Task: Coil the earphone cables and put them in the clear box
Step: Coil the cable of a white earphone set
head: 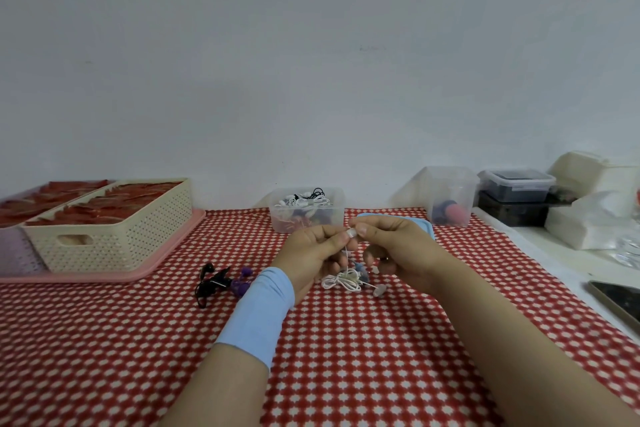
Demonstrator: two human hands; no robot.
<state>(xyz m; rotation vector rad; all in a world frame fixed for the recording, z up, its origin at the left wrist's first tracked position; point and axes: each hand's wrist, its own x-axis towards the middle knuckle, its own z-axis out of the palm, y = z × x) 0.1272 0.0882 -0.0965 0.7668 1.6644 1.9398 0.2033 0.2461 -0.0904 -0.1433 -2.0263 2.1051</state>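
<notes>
My left hand (pixel 313 255) and my right hand (pixel 398 250) meet above the red checked tablecloth (pixel 346 357). Both pinch the top of a white earphone cable (pixel 344 279), whose loops hang down onto the cloth below them. A black earphone (pixel 209 282) and a purple earphone (pixel 242 282) lie tangled to the left of my left wrist. The clear box (pixel 308 210) stands behind my hands by the wall, with several coiled white and black earphones inside.
A cream perforated basket (pixel 110 236) of red items sits on a pink tray (pixel 104 276) at the left. A second clear box (pixel 450 196), a lidded dark container (pixel 517 185), white packets and a phone (pixel 620 302) stand at the right.
</notes>
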